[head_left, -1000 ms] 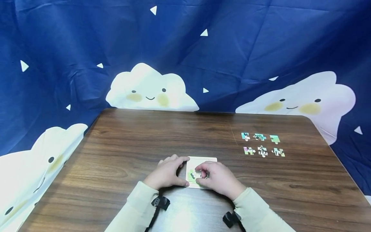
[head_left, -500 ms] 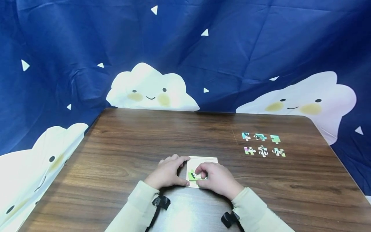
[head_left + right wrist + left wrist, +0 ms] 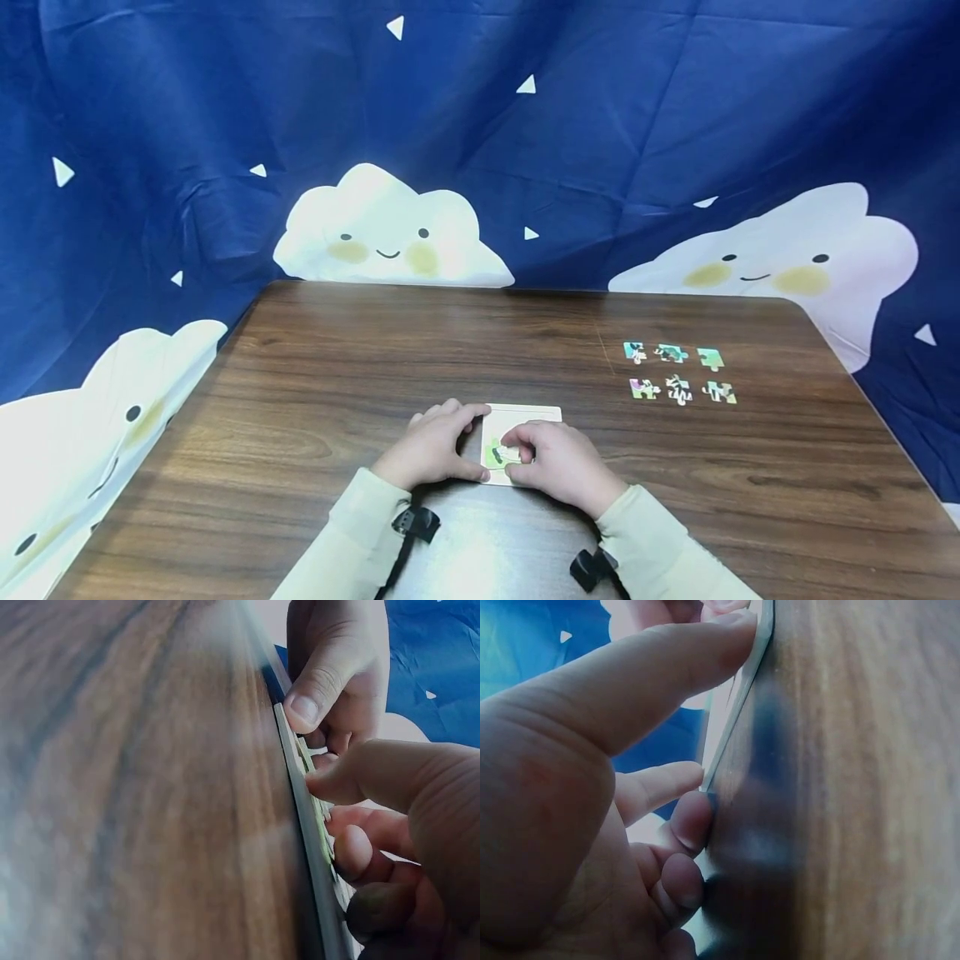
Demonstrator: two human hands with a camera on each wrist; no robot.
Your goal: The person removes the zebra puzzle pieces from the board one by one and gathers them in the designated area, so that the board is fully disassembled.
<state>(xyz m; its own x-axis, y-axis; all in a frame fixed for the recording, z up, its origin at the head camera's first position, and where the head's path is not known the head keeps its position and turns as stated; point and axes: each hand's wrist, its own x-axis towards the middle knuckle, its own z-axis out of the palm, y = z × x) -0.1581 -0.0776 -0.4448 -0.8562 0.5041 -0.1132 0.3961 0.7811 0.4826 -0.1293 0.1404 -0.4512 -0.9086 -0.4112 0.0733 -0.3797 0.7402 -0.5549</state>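
A small white puzzle board lies on the wooden table in front of me. My left hand rests at its left side, with straight thumb and index finger pressing the near and far left corners. Green and white puzzle pieces lie on the board's near part. Over them, my right hand pinches a puzzle piece between thumb and fingers. In the right wrist view that piece stands slightly tilted off the board. The right hand hides the board's near right part, so how the pieces join there is unclear.
Several loose puzzle pieces lie in two rows at the right of the brown table. A blue curtain with white clouds hangs behind the table's far edge and down its left side.
The green piece by the right fingers lay more visibly shifted half a second ago and now sits slightly differently. The right hand has moved slightly left; the left hand stays at the corners.
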